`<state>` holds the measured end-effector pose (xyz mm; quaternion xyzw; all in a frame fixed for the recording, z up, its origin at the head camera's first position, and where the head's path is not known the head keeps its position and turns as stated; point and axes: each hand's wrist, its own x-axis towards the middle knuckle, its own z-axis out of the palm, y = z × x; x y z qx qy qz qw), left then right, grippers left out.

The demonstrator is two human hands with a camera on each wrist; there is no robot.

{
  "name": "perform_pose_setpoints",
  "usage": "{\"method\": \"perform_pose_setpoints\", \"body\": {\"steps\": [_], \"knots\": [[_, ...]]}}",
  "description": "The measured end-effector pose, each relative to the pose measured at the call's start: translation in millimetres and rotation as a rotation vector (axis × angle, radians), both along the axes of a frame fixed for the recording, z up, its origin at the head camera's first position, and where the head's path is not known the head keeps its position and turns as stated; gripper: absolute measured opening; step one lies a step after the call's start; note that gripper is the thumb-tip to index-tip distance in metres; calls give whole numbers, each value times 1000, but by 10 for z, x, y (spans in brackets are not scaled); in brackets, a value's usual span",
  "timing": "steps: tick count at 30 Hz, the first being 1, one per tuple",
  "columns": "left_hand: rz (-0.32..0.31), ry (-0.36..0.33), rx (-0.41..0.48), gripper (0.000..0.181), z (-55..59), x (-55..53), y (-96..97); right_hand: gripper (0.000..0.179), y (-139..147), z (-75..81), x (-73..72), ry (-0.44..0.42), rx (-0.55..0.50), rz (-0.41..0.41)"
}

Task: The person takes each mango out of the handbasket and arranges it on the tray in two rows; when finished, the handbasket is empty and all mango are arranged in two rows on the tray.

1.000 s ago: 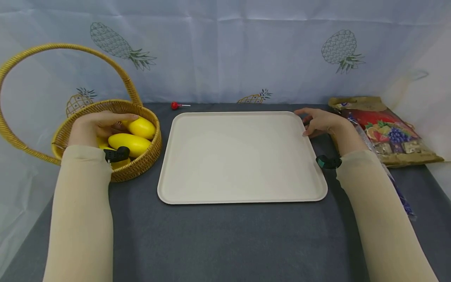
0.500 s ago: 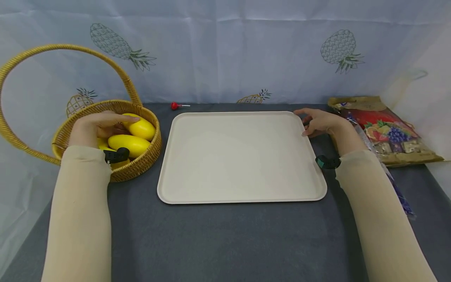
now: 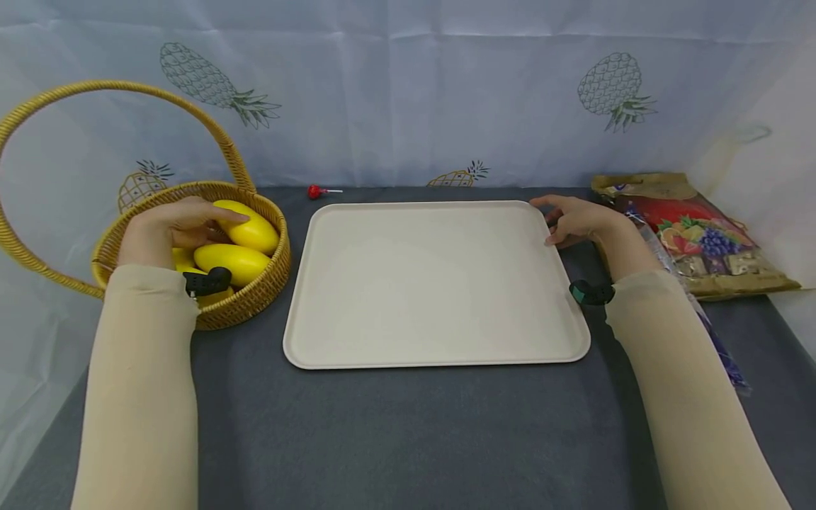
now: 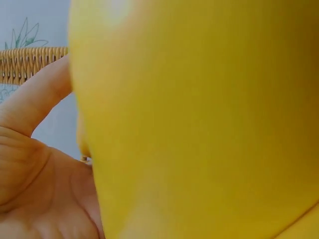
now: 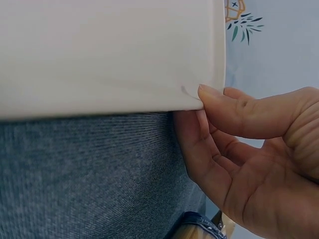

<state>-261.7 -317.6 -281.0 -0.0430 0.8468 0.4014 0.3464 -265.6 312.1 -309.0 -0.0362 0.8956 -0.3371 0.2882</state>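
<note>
Our left hand (image 3: 173,225) grips a yellow fruit (image 3: 260,234) inside the wicker basket (image 3: 263,296); our right hand (image 3: 581,221) pinches the white tray (image 3: 436,283) by its far right corner. The basket stands just beside the tray's left edge; dark worktop (image 3: 408,432) stretches from its near edge toward us.

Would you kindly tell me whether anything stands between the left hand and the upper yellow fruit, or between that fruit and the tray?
Nothing visible separates the left hand from the upper yellow fruit; its thumb lies across it. Between that fruit and the tray stands the basket's right wall.
</note>
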Motion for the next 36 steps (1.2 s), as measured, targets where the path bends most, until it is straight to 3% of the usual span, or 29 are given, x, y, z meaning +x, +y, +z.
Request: {"method": "perform_pose_setpoints", "body": {"steps": [5,9,13,16,19,22,28,31,36], "knots": [[80,4,63,65,36,-5,-24,97,13,-9,-15,-6,-3,3],[115,18,150,80,119,-2,-57,97,24,-14,-32,-9,-5,1],[215,5,331,86,214,17,-63,97,29,-14,-41,-5,-7,-1],[293,11,482,79,271,66,-62,97,25,-15,-42,-5,-6,2],[314,34,629,75,308,133,-61,97,24,-13,-41,-9,-5,6],[256,61,732,66,336,202,-33,97,22,-10,-42,-10,-3,5],[29,115,804,53,403,290,198,97,19,-7,-42,-1,-8,1],[-12,162,765,58,451,306,422,97,21,-16,-40,0,-12,-4],[-11,193,676,69,536,355,849,97,24,-30,-35,0,-17,-12]]}}
